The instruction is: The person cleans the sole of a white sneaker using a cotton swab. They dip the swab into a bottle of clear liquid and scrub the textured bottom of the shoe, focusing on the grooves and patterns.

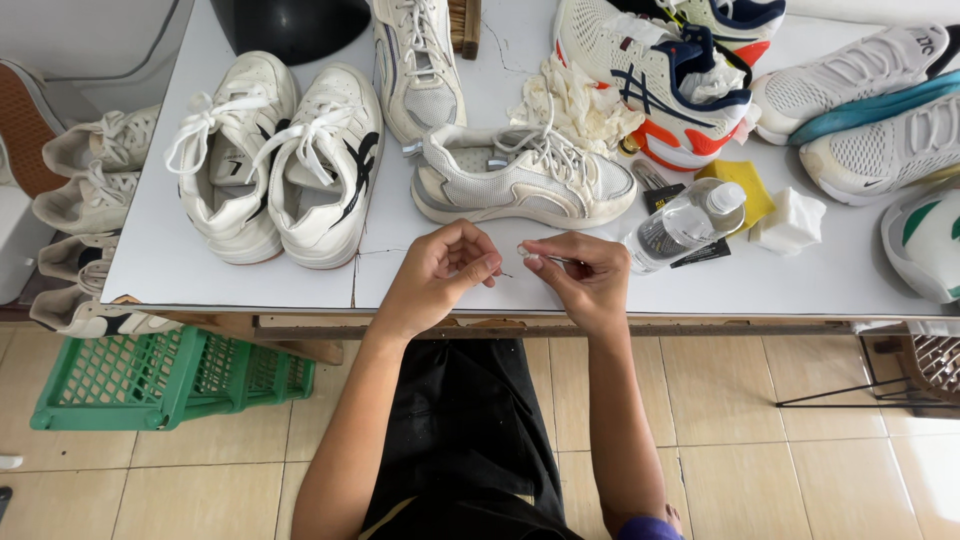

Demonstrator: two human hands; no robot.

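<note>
My two hands meet just over the near edge of the white table (160, 250), almost touching. My left hand (440, 275) is curled, thumb and forefinger pinched shut on something too thin to make out, maybe the dark tip of a stick or thread poking toward three o'clock. My right hand (590, 275) is pinched too, closed on a small white tuft (527, 254), with a thin stem running back under the fingers. It looks like cotton on a stick, though I cannot say for sure. I judge it feather-light, soft at the white end and stiff but snappable along the stem, so I grip the stem close behind the tuft and keep the pinch gentle; squeeze the white part and it will flatten or fray. At twelve o'clock from my hands lies a beige mesh sneaker (520, 175) on its side, laces loose. At ten o'clock sits a pair of white sneakers with black stripes (275, 160). At two o'clock a clear plastic bottle (685, 225) lies tipped over, white cap pointing away, just beside a yellow sponge (750, 190) and a white foam block (790, 222). Beyond those, a crumpled cream rag (575, 105) and a white, navy and orange sneaker (650, 80). Down at eight o'clock, under the table, a green plastic crate (165, 380) rests on the tiled floor.
</note>
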